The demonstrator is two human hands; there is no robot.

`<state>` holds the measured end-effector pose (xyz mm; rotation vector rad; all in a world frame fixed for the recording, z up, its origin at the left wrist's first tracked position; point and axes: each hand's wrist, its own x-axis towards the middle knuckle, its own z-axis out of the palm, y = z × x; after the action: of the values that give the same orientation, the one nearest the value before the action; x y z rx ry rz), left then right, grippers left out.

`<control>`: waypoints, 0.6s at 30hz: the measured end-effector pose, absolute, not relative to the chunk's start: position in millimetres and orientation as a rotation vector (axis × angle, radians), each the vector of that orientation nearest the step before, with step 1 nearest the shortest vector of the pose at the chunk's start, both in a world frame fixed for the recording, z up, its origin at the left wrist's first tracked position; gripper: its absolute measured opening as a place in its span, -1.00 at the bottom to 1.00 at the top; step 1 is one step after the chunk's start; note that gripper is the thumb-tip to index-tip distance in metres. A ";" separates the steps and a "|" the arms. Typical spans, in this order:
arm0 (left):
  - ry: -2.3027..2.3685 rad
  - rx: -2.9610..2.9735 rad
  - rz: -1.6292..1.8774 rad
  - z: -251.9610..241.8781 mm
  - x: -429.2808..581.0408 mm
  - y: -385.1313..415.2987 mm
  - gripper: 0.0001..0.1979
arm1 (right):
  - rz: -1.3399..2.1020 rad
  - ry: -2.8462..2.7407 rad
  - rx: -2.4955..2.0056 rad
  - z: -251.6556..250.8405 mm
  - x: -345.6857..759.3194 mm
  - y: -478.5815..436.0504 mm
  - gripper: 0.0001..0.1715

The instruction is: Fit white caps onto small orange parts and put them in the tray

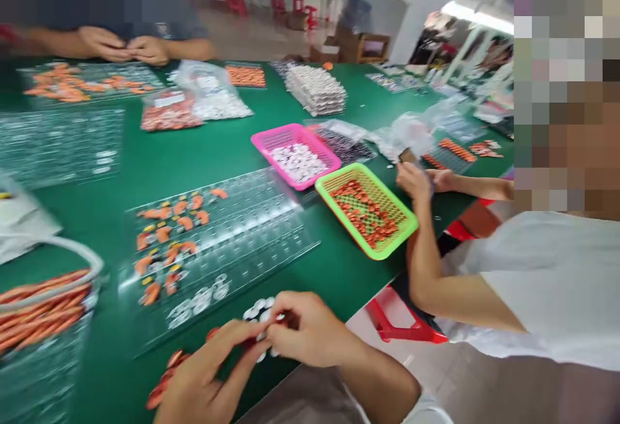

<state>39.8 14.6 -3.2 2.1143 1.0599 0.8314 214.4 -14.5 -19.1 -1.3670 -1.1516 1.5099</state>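
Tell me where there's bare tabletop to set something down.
Bare green table: between the clear plastic blister tray and the green mesh basket, and beyond that tray toward the bagged parts. Crowded at the near edge: white discs, orange pieces.

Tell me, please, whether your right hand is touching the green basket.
Apart. The head view shows bare green table between the right hand and the green basket.

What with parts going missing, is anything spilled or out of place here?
White discs and orange pieces lie loose on the green table by the left hand and right hand, outside any basket. Nothing else stands out.
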 end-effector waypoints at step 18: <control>1.068 1.431 0.812 1.5 41.9 6.5 -0.87 | 1.344 -1.271 -1.327 -2.5 211.1 -16.2 -0.91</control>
<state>41.9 6.5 1.5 1.4314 1.0678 0.8124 211.1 -16.2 -2.5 -1.3271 -1.2710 1.3436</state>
